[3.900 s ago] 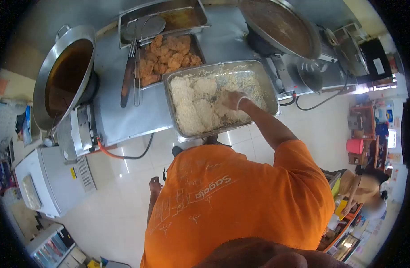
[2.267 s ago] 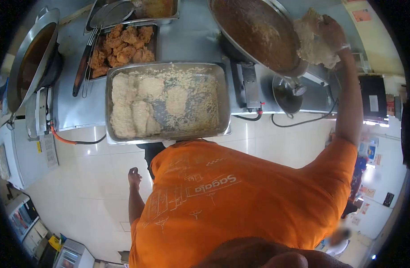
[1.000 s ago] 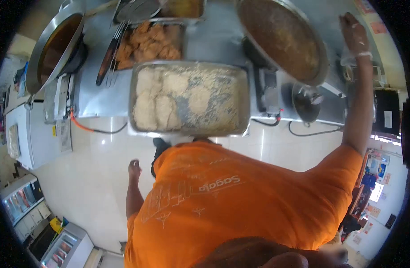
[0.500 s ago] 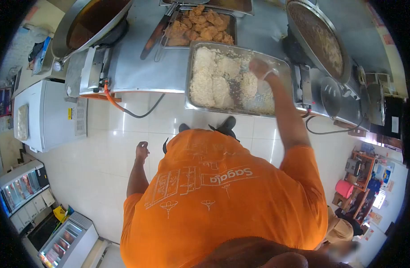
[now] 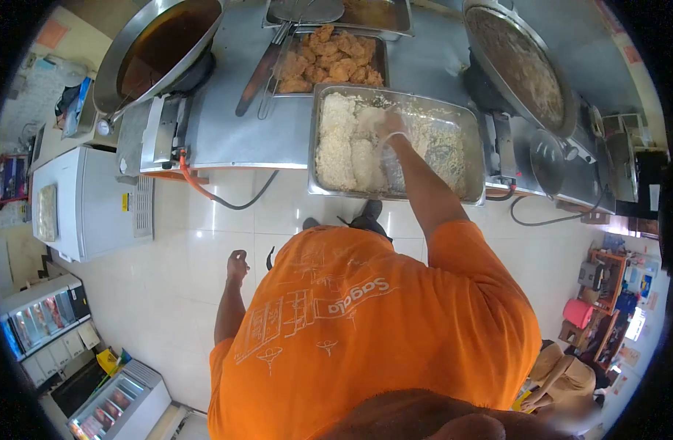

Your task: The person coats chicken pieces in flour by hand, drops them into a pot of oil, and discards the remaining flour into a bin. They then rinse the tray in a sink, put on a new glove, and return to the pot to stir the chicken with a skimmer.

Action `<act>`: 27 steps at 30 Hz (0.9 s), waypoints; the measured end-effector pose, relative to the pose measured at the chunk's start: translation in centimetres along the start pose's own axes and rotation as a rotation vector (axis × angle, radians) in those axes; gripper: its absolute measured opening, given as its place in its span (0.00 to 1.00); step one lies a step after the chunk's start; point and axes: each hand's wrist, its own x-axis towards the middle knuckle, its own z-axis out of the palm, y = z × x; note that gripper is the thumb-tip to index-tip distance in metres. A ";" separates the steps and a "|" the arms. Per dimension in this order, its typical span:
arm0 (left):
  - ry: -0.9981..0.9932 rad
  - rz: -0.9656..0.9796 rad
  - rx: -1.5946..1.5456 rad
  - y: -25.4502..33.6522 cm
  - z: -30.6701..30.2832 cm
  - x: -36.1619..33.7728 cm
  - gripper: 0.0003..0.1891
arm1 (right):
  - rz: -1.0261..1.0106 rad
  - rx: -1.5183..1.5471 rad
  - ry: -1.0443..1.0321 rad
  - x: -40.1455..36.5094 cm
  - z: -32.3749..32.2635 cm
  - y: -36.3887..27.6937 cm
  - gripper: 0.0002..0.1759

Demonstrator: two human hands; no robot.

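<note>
A metal tray (image 5: 472, 165) juts over the near edge of the counter and holds several pale, crumb-coated pieces (image 5: 336, 150) on its left side, with loose crumbs (image 5: 445, 143) on its right. Over the middle of this tray is my right hand (image 5: 392, 126), at the upper coated piece beside the left row; its fingers are blurred, and whether they hold anything does not show. My left hand (image 5: 237, 265) hangs away from the counter at the left, above the floor, fingers curled, with nothing visible in it.
Behind the tray, another tray holds fried pieces (image 5: 336, 59), with long-handled tools (image 5: 259, 79) at its left. A pan of dark oil (image 5: 157, 55) stands left, another pan (image 5: 523, 66) right. A white freezer (image 5: 94, 202) is at the left. Another person (image 5: 567, 378) is at the lower right.
My right hand has moved left across the tray, from its right half to the middle. The piece that lay near it at right no longer shows there. My left hand stays low at the left.
</note>
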 end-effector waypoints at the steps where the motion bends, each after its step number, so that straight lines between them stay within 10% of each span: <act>1: 0.004 0.021 0.010 0.3 0.4 -0.5 0.14 | 0.005 0.140 -0.058 -0.2 -2.3 -0.7 0.27; 8: -0.020 0.138 0.115 -0.9 4.9 -1.9 0.15 | -0.319 0.252 -0.656 1.3 -12.1 3.2 0.24; 13: -0.031 0.289 0.133 0.4 7.2 -1.7 0.13 | -0.595 -0.167 -0.556 2.5 -4.8 8.2 0.24; 18: -0.020 0.225 0.105 6.0 8.1 -1.9 0.13 | -0.159 0.042 -0.766 -0.6 -11.5 3.5 0.22; 22: -0.258 0.011 -0.492 2.5 7.4 5.6 0.13 | -0.320 -0.067 -0.576 -1.4 -9.8 4.7 0.24; 27: -0.129 0.181 -0.060 9.6 7.8 1.6 0.13 | -0.350 0.087 -0.450 -3.5 -11.0 4.9 0.22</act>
